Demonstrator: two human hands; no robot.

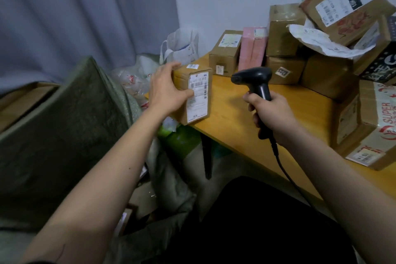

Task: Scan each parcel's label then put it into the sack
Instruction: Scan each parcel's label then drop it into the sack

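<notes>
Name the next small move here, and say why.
Probably turn the scanner left onto the label and trigger it. The left hand holds the parcel upright at the table edge, label facing the camera; the right hand grips the scanner, whose head seems aimed just beside it.

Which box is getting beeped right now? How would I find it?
Look at the yellow wooden table and go to its near left corner. A small brown box stands there, gripped by the left hand. Unlike the boxes piled by the wall, its white label faces the black scanner.
</notes>
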